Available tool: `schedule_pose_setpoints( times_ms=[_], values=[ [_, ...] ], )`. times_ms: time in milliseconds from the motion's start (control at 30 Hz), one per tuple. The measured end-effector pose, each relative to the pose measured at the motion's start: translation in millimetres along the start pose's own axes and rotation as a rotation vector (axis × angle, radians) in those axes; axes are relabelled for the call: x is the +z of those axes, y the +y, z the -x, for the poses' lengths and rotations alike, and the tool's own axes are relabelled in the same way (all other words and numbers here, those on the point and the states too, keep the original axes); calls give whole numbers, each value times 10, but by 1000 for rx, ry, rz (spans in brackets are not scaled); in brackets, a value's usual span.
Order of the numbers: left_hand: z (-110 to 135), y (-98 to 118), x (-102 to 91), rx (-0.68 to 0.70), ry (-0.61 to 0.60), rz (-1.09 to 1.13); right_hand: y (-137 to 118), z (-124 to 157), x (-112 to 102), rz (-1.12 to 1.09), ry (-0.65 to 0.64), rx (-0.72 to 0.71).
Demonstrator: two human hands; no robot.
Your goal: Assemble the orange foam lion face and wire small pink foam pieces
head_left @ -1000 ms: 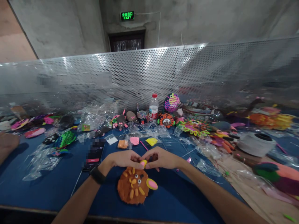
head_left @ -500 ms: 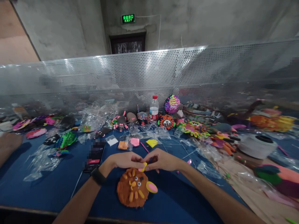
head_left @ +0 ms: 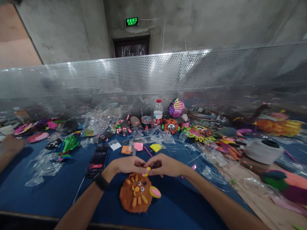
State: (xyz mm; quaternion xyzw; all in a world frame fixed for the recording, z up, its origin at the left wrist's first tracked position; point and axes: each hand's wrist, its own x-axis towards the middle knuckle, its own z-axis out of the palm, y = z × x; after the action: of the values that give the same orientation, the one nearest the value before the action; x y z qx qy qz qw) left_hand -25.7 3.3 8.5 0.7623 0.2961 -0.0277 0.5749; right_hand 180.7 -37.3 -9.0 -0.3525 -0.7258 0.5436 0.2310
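Note:
A round orange clay animal face [head_left: 135, 195] with yellow stripes and one yellow-and-pink ear [head_left: 155, 191] lies flat on the blue table [head_left: 59, 188] in front of me. Just above its top edge my left hand [head_left: 127, 165] and my right hand [head_left: 166, 165] meet, fingertips pinched together on a small yellow clay piece [head_left: 147, 171]. A black watch sits on my left wrist [head_left: 100, 180]. What else the fingers cover is hidden.
A phone [head_left: 97, 159] lies left of my hands. Small clay squares [head_left: 138, 146], clear plastic bags [head_left: 43, 164], a water bottle [head_left: 157, 112] and several finished clay figures [head_left: 170, 125] crowd the back. A white roll [head_left: 263, 147] sits right. Another person's hand [head_left: 11, 145] rests far left. A perforated metal screen [head_left: 153, 80] closes the back.
My hands stay pinched on the yellow piece, which now sits slightly lower against the face's top edge. The other person's hand at far left has shifted a little.

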Motion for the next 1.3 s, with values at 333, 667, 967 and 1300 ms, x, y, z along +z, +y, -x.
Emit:
schedule_pose_setpoints(
  times_ms=[333, 667, 967, 1300],
  values=[
    [-21, -64, -13, 5, -62, 203, 32, -14, 0, -29, 60, -26],
    [40, -42, -81, -48, 15, 229, -34, 0, -1, 4, 6, 160],
    [136, -43, -183, -161, 53, 232, -122, 12, 37, -10, -23, 260],
    [132, -56, -194, -79, 142, 238, -158, 15, 98, -46, -65, 267]
  ],
)
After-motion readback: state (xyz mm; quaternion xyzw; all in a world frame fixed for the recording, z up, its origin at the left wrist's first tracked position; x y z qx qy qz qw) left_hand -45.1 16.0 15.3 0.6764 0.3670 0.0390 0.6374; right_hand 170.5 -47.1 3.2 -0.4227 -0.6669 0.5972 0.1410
